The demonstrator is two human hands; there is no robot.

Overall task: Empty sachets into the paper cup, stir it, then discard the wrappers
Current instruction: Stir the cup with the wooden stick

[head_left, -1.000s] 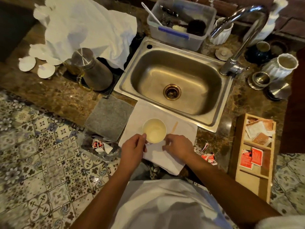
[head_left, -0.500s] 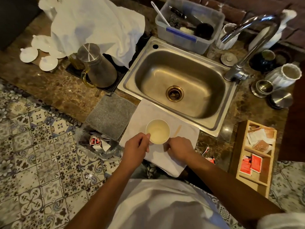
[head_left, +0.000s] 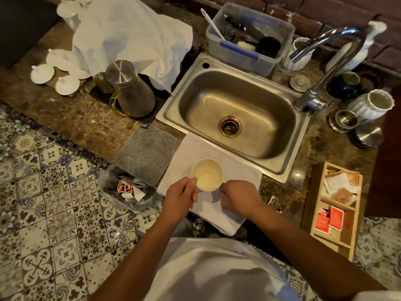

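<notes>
A round white paper cup of pale liquid stands on a folded white cloth at the brown marble counter's front edge, before the steel sink. The left hand grips its rim with curled fingers; the right hand lies curled beside it, its grip hidden.

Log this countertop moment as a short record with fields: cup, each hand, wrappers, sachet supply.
cup: paper cup stands upright on the white cloth in front of the sink, with pale contents inside
left hand: left hand grips the cup's near left side
right hand: right hand rests curled on the cloth just right of the cup; whether it holds anything cannot be told
wrappers: torn wrappers lie in the clear plastic bag left of the cloth
sachet supply: red sachets in the wooden tray
</notes>
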